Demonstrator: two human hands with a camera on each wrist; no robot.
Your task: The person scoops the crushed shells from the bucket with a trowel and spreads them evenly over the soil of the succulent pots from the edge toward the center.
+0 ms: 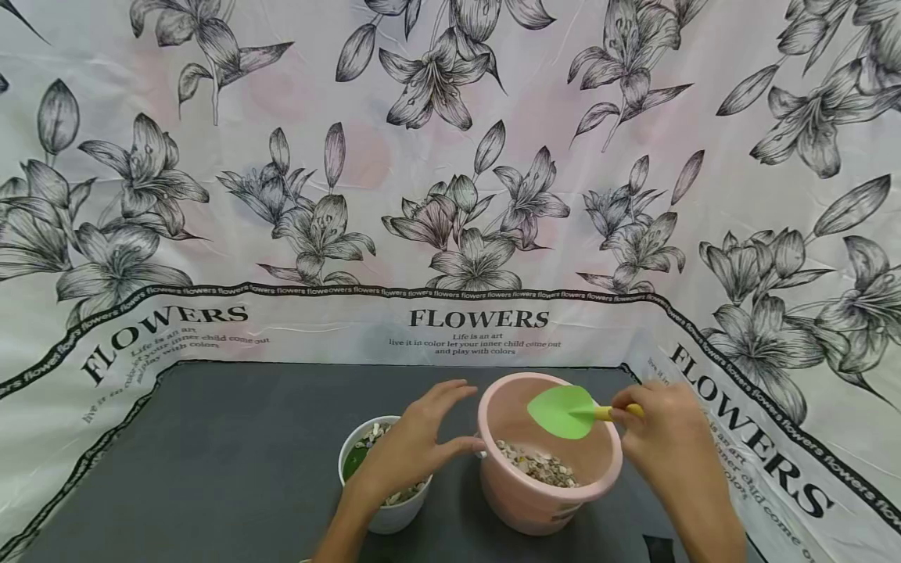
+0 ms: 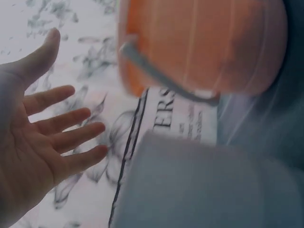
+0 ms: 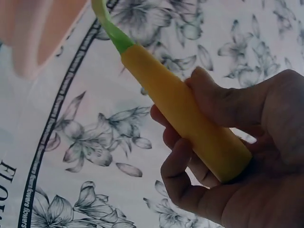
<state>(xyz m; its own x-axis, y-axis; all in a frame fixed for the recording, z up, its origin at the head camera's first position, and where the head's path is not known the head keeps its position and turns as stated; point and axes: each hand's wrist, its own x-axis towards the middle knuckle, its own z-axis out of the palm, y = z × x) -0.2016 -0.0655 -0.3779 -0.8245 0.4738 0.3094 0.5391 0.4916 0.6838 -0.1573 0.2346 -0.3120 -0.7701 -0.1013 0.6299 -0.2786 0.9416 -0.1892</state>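
My right hand (image 1: pixel 667 432) grips the yellow handle (image 3: pixel 185 114) of a small trowel, fingers wrapped around it. Its green blade (image 1: pixel 561 412) is over the mouth of a pink bucket (image 1: pixel 517 500), which has small mixed stones (image 1: pixel 540 467) at the bottom. At the bucket's left rim is my left hand (image 1: pixel 408 446), its fingers spread and holding nothing; the left wrist view shows the open palm (image 2: pixel 33 147) and the bucket's hanging grey handle (image 2: pixel 161 78). Under that forearm stands a white pot (image 1: pixel 397 518) with stones and something green (image 1: pixel 354 460) inside, partly hidden.
Both containers stand on a dark grey tabletop (image 1: pixel 232 453). A white sheet (image 1: pixel 479 328) printed with flowers and lettering rises behind and along both sides. Near the front right lies a small black patch (image 1: pixel 658 549).
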